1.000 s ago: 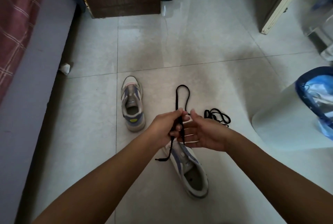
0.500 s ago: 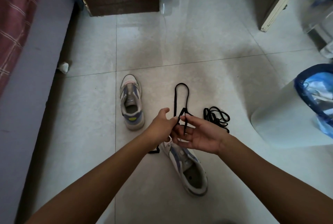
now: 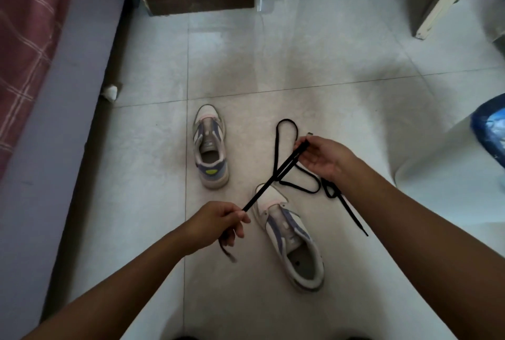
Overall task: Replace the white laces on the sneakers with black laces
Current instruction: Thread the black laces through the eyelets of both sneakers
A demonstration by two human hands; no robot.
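The left hand (image 3: 218,223), fingers curled, pinches a flat black lace (image 3: 276,175) pulled taut and slanting up to the right hand (image 3: 322,158), which pinches its doubled strands. Between the hands lies one smooth, unlaced sneaker (image 3: 292,238); beyond the left hand stands the other sneaker (image 3: 210,148) on glossy floor (image 3: 328,66) tiles.

You look down on a dim room: soft daylight glares off the floor (image 3: 273,47) tiles at top, your shadow pools below, edges bow with wide-angle distortion, and detail is slightly soft throughout.
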